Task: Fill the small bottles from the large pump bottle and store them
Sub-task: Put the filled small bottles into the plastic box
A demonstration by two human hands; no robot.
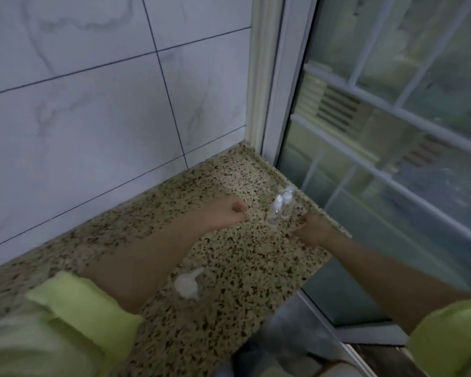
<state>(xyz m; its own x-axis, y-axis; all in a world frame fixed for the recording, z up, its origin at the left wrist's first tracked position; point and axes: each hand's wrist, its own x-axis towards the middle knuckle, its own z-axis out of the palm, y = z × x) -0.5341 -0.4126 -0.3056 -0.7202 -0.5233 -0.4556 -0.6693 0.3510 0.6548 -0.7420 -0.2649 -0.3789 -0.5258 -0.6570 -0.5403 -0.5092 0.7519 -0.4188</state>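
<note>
- nearest are two light green sleeves point(74, 317), one on each arm, rolled up above the bare forearms.
- a little further, the white pump top point(187, 284) of the big bottle shows low in the middle, just beside the left arm. it is blurry. the bottle under it is hard to make out against the counter.
- i think the big bottle is the heavy one. it should be held round its body while the top is pushed down, so it does not tip. the top may be slippery if soap got on it.
- the speckled stone counter point(229, 257) goes on from there to the tiled wall point(93, 104).
- the left hand point(226, 210) is over the counter with its fingers curled in. i see nothing in it, but it is blurry.
- the right hand point(312, 229) is by the counter edge, just beside the small bottles. i cannot tell if its fingers are curled or spread, or if it holds anything.
- the small bottles point(279, 206) stand between the two hands, near the edge by the window. they are clear with white tops. there look to be two, close together.
- they look light, smooth and easy to knock over. best to pinch one round its middle, not by the cap, and move slowly so near the edge.
- furthest is the window point(392, 131).
</note>
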